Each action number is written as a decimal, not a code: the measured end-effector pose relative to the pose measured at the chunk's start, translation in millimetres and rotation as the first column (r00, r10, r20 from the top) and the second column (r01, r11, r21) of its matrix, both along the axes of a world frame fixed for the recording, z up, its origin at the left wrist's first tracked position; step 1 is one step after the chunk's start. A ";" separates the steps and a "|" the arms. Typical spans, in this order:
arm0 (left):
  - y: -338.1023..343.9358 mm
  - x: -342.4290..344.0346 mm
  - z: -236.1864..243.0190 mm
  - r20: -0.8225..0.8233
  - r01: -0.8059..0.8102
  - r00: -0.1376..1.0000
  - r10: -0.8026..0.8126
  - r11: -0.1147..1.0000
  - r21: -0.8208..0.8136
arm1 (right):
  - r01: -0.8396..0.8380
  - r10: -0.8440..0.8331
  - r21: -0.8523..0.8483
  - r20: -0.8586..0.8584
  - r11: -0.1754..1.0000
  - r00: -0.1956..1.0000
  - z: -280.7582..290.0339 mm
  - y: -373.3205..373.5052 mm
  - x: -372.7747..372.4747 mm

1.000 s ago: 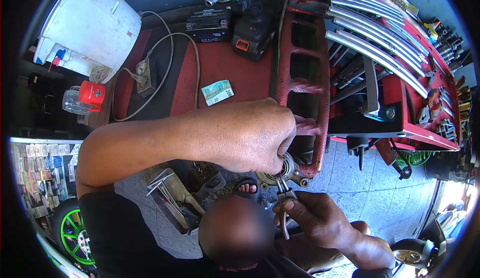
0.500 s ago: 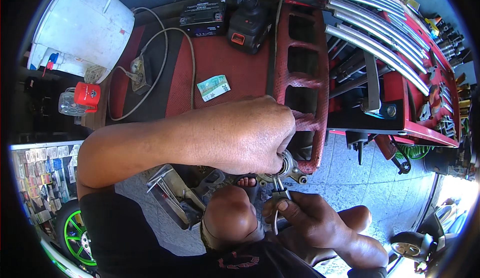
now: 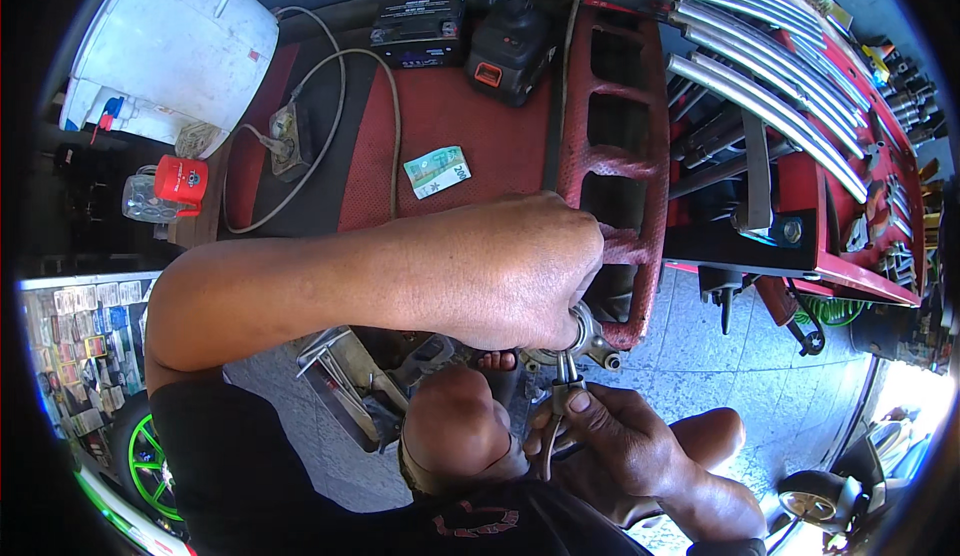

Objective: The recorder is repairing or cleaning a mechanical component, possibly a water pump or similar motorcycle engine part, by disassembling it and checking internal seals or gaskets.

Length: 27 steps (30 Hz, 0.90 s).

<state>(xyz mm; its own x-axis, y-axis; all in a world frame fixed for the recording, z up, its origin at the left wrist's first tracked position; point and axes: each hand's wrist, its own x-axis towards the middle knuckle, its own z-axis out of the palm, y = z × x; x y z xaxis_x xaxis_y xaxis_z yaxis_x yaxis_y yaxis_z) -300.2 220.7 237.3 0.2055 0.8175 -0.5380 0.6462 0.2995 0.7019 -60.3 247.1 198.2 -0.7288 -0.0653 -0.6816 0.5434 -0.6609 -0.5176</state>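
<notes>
My left hand [image 3: 535, 276] reaches across from the left, its fingers curled down over a silvery metal housing [image 3: 600, 348] with a round bore. The hand's back hides most of that part, and its fingertips are out of sight. Below it, my right hand [image 3: 635, 446] is closed around pliers [image 3: 568, 396] with two slim prongs. The prongs point up into the bore's near edge, and one curved handle shows below the thumb. The housing sits at the near corner of a red slotted frame [image 3: 650, 296], above my knees.
A banknote [image 3: 437, 173], a battery [image 3: 418, 31], a power tool's black battery pack [image 3: 510, 56] and a corded socket box [image 3: 290, 141] lie on the red-black bench. White bucket [image 3: 170, 46] and red mug [image 3: 181, 180] stand left. A red tool cart [image 3: 870, 284] with metal bars stands right.
The view has shifted slightly, so the bench things sit a little further right. Both hands keep their holds, and the pliers stay at the bore with hardly any movement.
</notes>
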 end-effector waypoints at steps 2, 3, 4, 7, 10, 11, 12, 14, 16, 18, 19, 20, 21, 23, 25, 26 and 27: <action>2.4 1.1 2.5 -0.050 0.033 0.998 -0.034 0.999 -0.018 | 0.022 -0.021 -0.024 0.042 0.999 0.999 2.0 0.5 -0.2; 1.9 1.3 2.1 -0.051 0.037 0.998 -0.038 0.999 -0.018 | 0.029 -0.028 -0.037 0.036 0.999 0.999 1.8 0.8 0.4; 0.7 1.1 0.4 -0.046 0.037 0.998 -0.036 0.999 0.021 | 0.034 -0.033 -0.053 0.030 0.998 0.999 1.1 1.4 0.9; 2.8 1.8 0.2 -0.042 0.039 0.998 -0.038 0.999 0.027 | 0.042 -0.040 -0.031 0.049 0.999 0.998 1.0 -0.1 1.7; 3.8 3.2 -0.1 -0.035 0.021 0.999 -0.021 1.000 -0.007 | 0.069 -0.068 -0.028 0.018 0.997 0.998 -4.3 -2.3 5.6; 3.8 3.7 -0.3 -0.028 -0.001 1.000 0.001 1.000 -0.008 | 0.070 -0.069 -0.030 0.019 0.997 0.997 -4.0 -2.0 5.3; 4.1 3.9 -1.0 -0.026 0.001 1.000 -0.001 1.000 -0.010 | 0.055 -0.055 -0.006 0.013 0.998 0.998 -3.5 -1.3 3.9; 4.0 3.4 0.8 -0.062 0.030 0.998 -0.030 1.000 0.009 | 0.043 -0.043 0.020 0.001 0.999 0.999 -0.2 -0.5 2.1; 5.2 4.7 3.1 -0.078 0.035 0.996 -0.035 0.999 -0.001 | 0.034 -0.035 0.014 0.033 0.999 0.999 1.7 0.5 1.8; 5.9 5.4 2.9 -0.096 0.038 0.995 -0.039 0.999 -0.014 | 0.033 -0.034 0.019 0.018 0.999 0.999 -1.8 0.6 2.6; 5.6 5.6 1.5 -0.089 0.035 0.995 -0.035 0.999 -0.003 | 0.031 -0.031 0.026 0.005 0.999 1.000 -3.0 0.9 3.5; 5.6 5.8 1.0 -0.081 0.032 0.996 -0.031 0.999 0.008 | 0.032 -0.032 0.023 0.004 0.999 0.999 -3.3 1.6 3.8; 5.9 6.1 1.5 -0.083 0.033 0.996 -0.033 0.999 0.005 | 0.010 -0.009 0.065 -0.009 0.998 1.000 -3.6 2.7 3.6; 6.8 7.0 4.1 -0.106 0.026 0.994 -0.026 1.000 -0.003 | -0.010 0.012 0.104 -0.023 0.995 1.000 -4.5 3.2 4.5; 7.6 7.4 3.6 -0.116 0.027 0.993 -0.028 1.000 -0.009 | 0.008 -0.004 0.103 -0.046 0.995 0.999 -6.9 2.9 5.3; 7.8 7.4 2.9 -0.124 0.027 0.992 -0.028 1.000 -0.011 | 0.010 -0.005 0.100 -0.048 0.995 0.999 -6.6 3.2 5.2; 7.3 7.3 2.1 -0.126 0.027 0.992 -0.029 1.000 -0.014 | -0.006 0.010 0.118 -0.033 0.993 0.999 -5.7 3.7 4.6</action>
<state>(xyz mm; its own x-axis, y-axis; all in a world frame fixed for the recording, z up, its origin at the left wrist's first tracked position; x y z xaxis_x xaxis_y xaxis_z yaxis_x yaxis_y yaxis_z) -292.8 228.0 239.4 0.1583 0.8058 -0.5706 0.7375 0.2877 0.6110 -55.8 250.9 192.5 -0.7513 0.0079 -0.6599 0.5292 -0.5903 -0.6096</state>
